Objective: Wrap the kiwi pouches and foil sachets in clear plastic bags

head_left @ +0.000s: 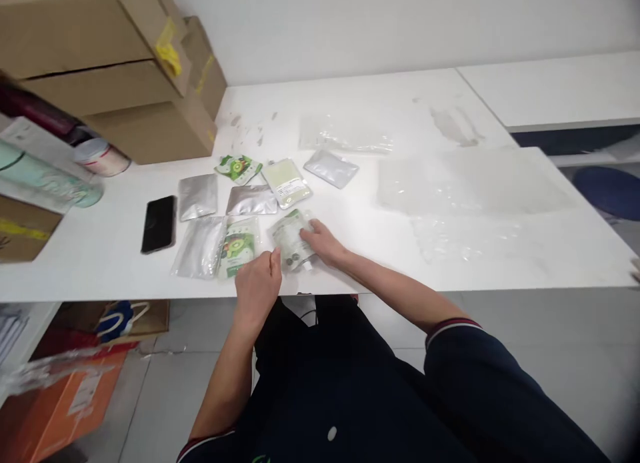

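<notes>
My right hand [324, 241] grips a spouted pouch [291, 239] by its right side, thumb on top. The pouch is pale green and grey, with a white spout at its lower end near the table's front edge. Against the pouch's left edge, my left hand [257, 284] is closed with the thumb up; whatever its fingers hold is hidden. Just beyond that hand lies a green kiwi-print pouch [239, 246], beside a clear silvery pouch [201, 249]. Behind them are a silver pouch [251, 200], a pale green labelled pouch [287, 183] and a small kiwi-print pouch [239, 168].
A black phone [159, 224] and another silver pouch [198, 197] lie left. Cardboard boxes [85, 36], a can [103, 159] and a mint bottle [50, 176] stand farther left. Clear plastic bags [465, 189] spread across the right; a grey pouch [331, 168] lies mid-table.
</notes>
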`<state>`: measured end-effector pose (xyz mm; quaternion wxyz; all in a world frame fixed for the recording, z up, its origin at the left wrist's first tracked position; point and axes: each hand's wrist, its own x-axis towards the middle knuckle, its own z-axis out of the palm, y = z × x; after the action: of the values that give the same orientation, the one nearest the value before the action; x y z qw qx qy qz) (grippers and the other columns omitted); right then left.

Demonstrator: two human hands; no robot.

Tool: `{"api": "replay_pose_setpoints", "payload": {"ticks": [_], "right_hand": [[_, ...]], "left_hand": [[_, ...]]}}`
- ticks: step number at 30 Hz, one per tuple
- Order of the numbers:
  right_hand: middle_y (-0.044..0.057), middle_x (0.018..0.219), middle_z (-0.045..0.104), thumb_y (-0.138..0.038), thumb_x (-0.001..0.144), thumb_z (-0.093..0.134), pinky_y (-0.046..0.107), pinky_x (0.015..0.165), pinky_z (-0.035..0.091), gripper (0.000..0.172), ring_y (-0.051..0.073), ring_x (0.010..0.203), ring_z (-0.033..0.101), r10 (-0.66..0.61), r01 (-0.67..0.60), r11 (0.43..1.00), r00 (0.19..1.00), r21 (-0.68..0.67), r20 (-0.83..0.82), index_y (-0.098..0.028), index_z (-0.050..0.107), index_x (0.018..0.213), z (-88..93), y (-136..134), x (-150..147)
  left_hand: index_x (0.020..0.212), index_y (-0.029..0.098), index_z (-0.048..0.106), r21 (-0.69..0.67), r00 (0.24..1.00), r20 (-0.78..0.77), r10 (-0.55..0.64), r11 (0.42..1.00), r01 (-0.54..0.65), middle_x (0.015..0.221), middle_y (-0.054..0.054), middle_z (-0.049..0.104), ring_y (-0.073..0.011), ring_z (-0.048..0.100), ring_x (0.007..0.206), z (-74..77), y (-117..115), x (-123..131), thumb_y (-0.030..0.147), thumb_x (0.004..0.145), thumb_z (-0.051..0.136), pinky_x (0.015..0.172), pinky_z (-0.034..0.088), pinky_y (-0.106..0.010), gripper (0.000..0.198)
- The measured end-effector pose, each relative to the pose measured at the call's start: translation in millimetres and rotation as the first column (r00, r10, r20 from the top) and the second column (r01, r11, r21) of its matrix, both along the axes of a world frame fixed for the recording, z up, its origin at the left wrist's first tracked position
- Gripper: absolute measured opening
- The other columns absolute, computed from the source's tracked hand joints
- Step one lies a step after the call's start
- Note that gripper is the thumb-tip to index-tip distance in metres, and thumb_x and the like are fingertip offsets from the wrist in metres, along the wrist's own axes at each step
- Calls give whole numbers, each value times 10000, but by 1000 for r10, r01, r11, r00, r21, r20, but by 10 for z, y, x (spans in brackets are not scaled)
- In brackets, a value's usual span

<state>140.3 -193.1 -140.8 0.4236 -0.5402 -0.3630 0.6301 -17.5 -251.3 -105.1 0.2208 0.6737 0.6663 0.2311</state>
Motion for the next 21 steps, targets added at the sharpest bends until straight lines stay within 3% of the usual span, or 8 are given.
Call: {"api": "replay_pose_setpoints", "payload": {"ticks": [3, 5, 7, 10, 13, 15, 18, 21], "right_hand": [[66, 951, 691, -284, 867, 571, 288, 571, 520, 228, 187, 735, 648, 240, -256, 967, 929, 19, 281, -178, 531, 1065, 70, 80, -13], [111, 996, 698, -313, 873, 590, 324, 637, 524, 294, 226, 794, 658, 397, -472, 881, 762, 19, 512, -151, 545, 1115, 164, 81, 91], [129, 1015, 706, -341, 915, 561, 355, 760, 517, 290, 249, 879, 662, 415, -590, 807, 580, 10, 701, -141, 587, 1123, 274, 46, 299], [149, 1173, 670, -368, 982, 474, 389, 883, 492, 329, 270, 1045, 632, 197, -502, 864, 418, 45, 887, -161, 616, 1194, 393, -15, 765], [231, 1446, 473, -308, 928, 581, 487, 989, 440, 494, 368, 1291, 472, -78, -226, 969, 100, 99, 992, -117, 511, 1378, 384, -3, 1305], [256, 1529, 364, -235, 881, 630, 548, 1056, 370, 587, 414, 1384, 351, -114, -105, 989, -68, 106, 991, -89, 462, 1425, 320, 53, 1640], [222, 1342, 579, -128, 896, 518, 526, 1022, 398, 332, 378, 1289, 476, -81, -46, 996, -40, 79, 996, -106, 630, 1208, 244, 141, 2022], [131, 994, 699, -206, 933, 476, 422, 885, 487, 203, 280, 1015, 629, -433, 86, 901, 212, 425, 876, -156, 672, 921, 299, 166, 2193]], "left_hand": [[1234, 168, 629, 238, 981, -103, -164, 953, 185, 1260, -140, 660, -270, 575, 1237, -91, 107, 90, 452, 1025, 294, 1025, 455, -423, 486], [1429, 188, 481, 223, 949, -154, -275, 926, 305, 1484, -114, 503, -262, 419, 1408, -220, 221, 156, 422, 1039, 253, 1137, 365, -454, 509], [1468, 204, 445, 139, 914, -246, -323, 921, 364, 1538, -91, 442, -279, 341, 1460, -353, 313, 193, 413, 1038, 263, 1183, 294, -498, 512], [1422, 200, 514, 100, 861, -396, -318, 918, 385, 1536, -101, 442, -329, 338, 1454, -477, 356, 209, 406, 1018, 335, 1187, 260, -557, 488], [1414, 183, 524, 118, 837, -457, -301, 912, 392, 1532, -120, 444, -346, 353, 1442, -497, 328, 227, 384, 1013, 348, 1177, 274, -574, 481], [1417, 177, 519, 117, 834, -463, -300, 912, 393, 1533, -128, 441, -351, 354, 1442, -481, 310, 237, 376, 1013, 350, 1177, 276, -581, 481], [1411, 169, 520, 96, 841, -435, -322, 912, 398, 1528, -143, 442, -368, 347, 1446, -427, 305, 232, 363, 1005, 383, 1170, 279, -607, 470], [1380, 153, 545, 163, 887, -332, -320, 907, 388, 1509, -161, 458, -376, 314, 1460, -317, 311, 232, 364, 996, 420, 1159, 306, -608, 456]]}}
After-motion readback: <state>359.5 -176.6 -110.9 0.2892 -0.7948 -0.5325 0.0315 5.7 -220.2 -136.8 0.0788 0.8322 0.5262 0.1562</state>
